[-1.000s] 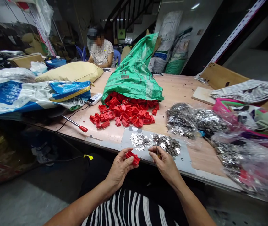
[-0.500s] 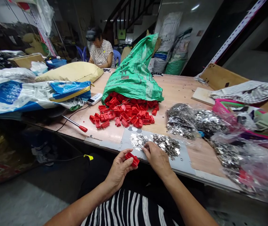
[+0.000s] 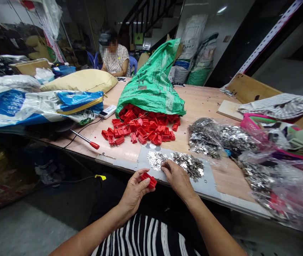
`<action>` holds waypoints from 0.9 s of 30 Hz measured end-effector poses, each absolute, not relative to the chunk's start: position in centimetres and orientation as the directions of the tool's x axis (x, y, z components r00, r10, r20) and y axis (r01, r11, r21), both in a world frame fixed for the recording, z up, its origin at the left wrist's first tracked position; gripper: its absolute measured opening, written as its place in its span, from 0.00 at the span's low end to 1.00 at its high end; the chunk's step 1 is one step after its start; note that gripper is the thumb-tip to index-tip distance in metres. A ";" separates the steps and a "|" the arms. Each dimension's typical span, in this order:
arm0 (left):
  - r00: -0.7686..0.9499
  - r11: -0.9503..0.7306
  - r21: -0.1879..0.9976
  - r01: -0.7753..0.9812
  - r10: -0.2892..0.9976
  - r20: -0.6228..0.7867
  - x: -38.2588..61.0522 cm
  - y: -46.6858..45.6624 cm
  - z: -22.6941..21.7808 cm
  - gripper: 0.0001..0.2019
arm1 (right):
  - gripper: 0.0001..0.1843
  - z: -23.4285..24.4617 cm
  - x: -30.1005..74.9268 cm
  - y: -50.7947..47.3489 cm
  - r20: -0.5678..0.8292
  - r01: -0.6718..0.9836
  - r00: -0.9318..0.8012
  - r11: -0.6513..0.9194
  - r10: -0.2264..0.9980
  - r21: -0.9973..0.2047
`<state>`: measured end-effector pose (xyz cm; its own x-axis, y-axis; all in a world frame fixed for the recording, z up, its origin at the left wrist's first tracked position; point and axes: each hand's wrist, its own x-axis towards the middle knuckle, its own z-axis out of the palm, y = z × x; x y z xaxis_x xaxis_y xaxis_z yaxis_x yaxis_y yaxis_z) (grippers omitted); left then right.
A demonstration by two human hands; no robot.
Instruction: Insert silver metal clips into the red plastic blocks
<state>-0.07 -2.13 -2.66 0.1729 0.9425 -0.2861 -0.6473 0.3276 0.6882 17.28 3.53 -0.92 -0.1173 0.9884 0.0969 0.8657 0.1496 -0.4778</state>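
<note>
The person sits at the near edge of a long wooden table (image 3: pixel 201 101). The left hand (image 3: pixel 134 191) holds a small red plastic piece (image 3: pixel 149 180) just in front of the table edge, with the thumb and the fingers closed around its near end. The piece looks light and stiff, with hard corners, so I think a pinch on its two long sides is the safest hold.

The right hand (image 3: pixel 178 178) lies palm down on a grey sheet (image 3: pixel 210 182). Its fingertips touch a pile of small shiny metal parts (image 3: pixel 156 160); whether they pinch one, I cannot tell. These parts seem thin, slippery and easy to scatter.

Farther on the table a heap of red pieces (image 3: pixel 140 129) spills from a green sack (image 3: pixel 153 83). To the right lie clear bags of metal parts (image 3: pixel 215 137), and to the left a screwdriver (image 3: pixel 86 140). At the far end another person (image 3: pixel 114 58) sits. The room is crowded with sacks and boxes.
</note>
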 end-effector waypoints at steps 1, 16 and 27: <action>0.171 0.327 0.688 -0.648 0.943 -0.286 -0.1 -2.1 -2.6 0.23 | 0.06 -0.9 17.4 3.6 0.092 0.860 -0.118 0.148 0.989 -0.488; 0.143 0.284 0.692 -0.664 0.956 -0.255 0.1 -1.5 -2.4 0.24 | 0.09 0.0 18.7 3.2 0.105 0.669 -0.131 0.166 0.986 -0.724; 0.130 0.253 0.712 -0.655 0.966 -0.224 0.1 -0.3 -1.4 0.22 | 0.05 1.4 16.7 0.8 0.139 0.489 -0.254 0.251 0.957 -0.835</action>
<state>0.14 -0.31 -1.42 0.1299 0.9660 -0.2235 -0.6547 0.2529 0.7123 16.68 0.79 1.41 -0.2541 0.9571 0.1390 0.4888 0.2511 -0.8355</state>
